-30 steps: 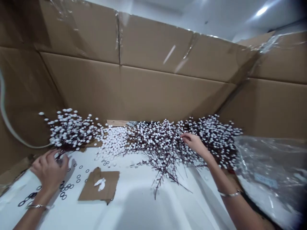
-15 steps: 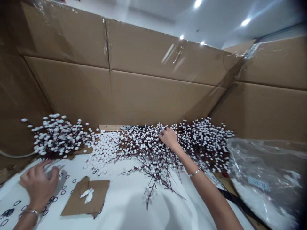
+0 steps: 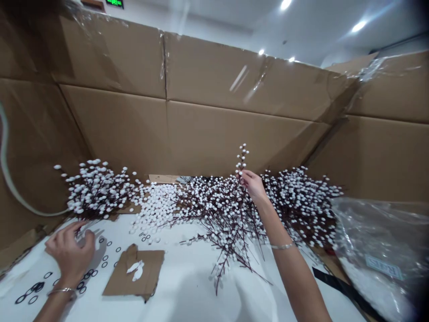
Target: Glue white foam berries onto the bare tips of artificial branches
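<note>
My right hand (image 3: 254, 184) pinches a berry stem (image 3: 242, 161) and holds it upright above the middle heap of artificial berry stems (image 3: 221, 201). White berries show above the fingertips; the lower stem is hidden among the heap. My left hand (image 3: 72, 250) hovers at the white table top (image 3: 187, 268) on the left, fingers curved and thumb apart, open. Just beyond it lies a bunch of larger-berried stems (image 3: 95, 190). Small black rings (image 3: 105, 258) are scattered around that hand. Loose white berries (image 3: 157, 203) are piled between the bunch and the heap.
A cardboard piece (image 3: 124, 279) with a white scrap lies at the front. Tall cardboard walls (image 3: 214, 134) enclose the back and sides. More berry stems (image 3: 298, 197) lie to the right, beside a clear plastic bag (image 3: 378, 232). A white cable (image 3: 20, 199) hangs at left.
My right hand has risen from the heap, lifting a berry stem. My left hand keeps its pose beside the left bunch. The whole view has shifted slightly.
</note>
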A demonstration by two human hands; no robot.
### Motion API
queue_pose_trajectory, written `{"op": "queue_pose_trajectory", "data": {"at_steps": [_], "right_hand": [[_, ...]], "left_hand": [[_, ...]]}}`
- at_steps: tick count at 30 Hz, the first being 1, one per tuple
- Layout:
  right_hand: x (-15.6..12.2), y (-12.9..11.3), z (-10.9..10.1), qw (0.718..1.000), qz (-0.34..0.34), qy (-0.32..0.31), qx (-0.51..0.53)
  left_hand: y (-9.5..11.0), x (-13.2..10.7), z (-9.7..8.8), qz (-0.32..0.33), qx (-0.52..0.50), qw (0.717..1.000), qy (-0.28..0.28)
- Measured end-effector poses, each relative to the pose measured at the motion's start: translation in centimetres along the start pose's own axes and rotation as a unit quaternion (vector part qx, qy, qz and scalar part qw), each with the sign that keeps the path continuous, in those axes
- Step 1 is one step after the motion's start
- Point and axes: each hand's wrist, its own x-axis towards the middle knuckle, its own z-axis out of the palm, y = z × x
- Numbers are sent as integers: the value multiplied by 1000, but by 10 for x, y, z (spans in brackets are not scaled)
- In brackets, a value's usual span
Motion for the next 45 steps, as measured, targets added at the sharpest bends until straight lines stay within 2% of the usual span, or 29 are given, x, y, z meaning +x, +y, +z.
{"op": "queue_pose_trajectory", "data": {"at_steps": [1,2,3,4,5,6,8,9,11,13,17,19,22,24,25,27,30,33,36,40,45], "right_hand": [[-6,-8,3,999,-8,-15,40],[-15,-16,9,996,-14,-35,80],[-24,-25,18,991,-16,-59,118],[-35,-34,30,983,-16,-91,161],[-47,-42,43,956,5,-140,257],[-60,-49,59,921,28,-193,338],[-85,-63,92,867,57,-257,422],[-97,-69,107,850,66,-280,441],[-115,-80,134,830,75,-304,461],[-126,-91,152,820,72,-315,473],[-133,-107,168,809,38,-336,480],[-139,-104,171,834,9,-333,440],[-160,-79,180,900,-34,-351,254],[-178,-57,190,910,-69,-401,82],[-186,-47,197,911,-93,-401,24],[-196,-35,212,898,-157,-406,-62],[-194,-36,240,851,-206,-445,-187],[-182,-47,270,802,-194,-494,-272],[-173,-54,294,777,-163,-528,-302],[-170,-53,310,770,-109,-547,-311],[-167,-40,315,787,-28,-570,-235]], "left_hand": [[10,2,-1,23,16,999,46],[24,4,-2,49,24,997,58],[42,6,-4,67,12,997,29],[62,7,-6,82,-20,996,-23],[85,8,-9,75,-63,991,-91],[109,8,-13,61,-116,974,-186],[156,8,-20,32,-209,913,-350],[176,8,-24,22,-243,885,-398],[205,9,-29,5,-295,848,-440],[218,12,-34,-7,-320,837,-444],[212,25,-43,-20,-351,836,-422],[202,35,-48,-32,-361,846,-390],[188,52,-57,-53,-374,867,-324],[180,62,-63,-59,-377,883,-272],[177,66,-67,-61,-376,891,-245],[173,73,-73,-60,-375,902,-205],[168,77,-80,-56,-377,907,-179],[165,79,-85,-52,-374,912,-162],[163,80,-88,-50,-370,915,-154],[159,82,-90,-54,-372,914,-149],[158,84,-88,-54,-389,907,-155]]}}
